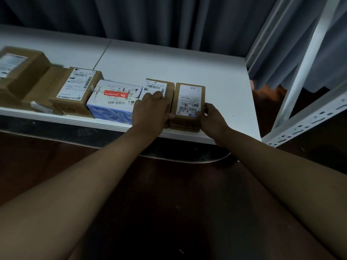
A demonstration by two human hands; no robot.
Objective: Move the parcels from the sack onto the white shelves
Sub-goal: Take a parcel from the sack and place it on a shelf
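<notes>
Our right hand (212, 119) curls its fingers (203, 109) on the brown parcel (188, 104) at the shelf (187, 61) edge; our left hand (150, 109) lies flat-fingered over the neighbouring parcel (159, 87).

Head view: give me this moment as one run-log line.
stage: placing | left hand: on labelled parcel | right hand: grips rightmost parcel | parcels: side by side on white shelf

Brown parcels (188, 104) with white barcode labels, white shelf (169, 61), grey curtain (169, 19)
</notes>
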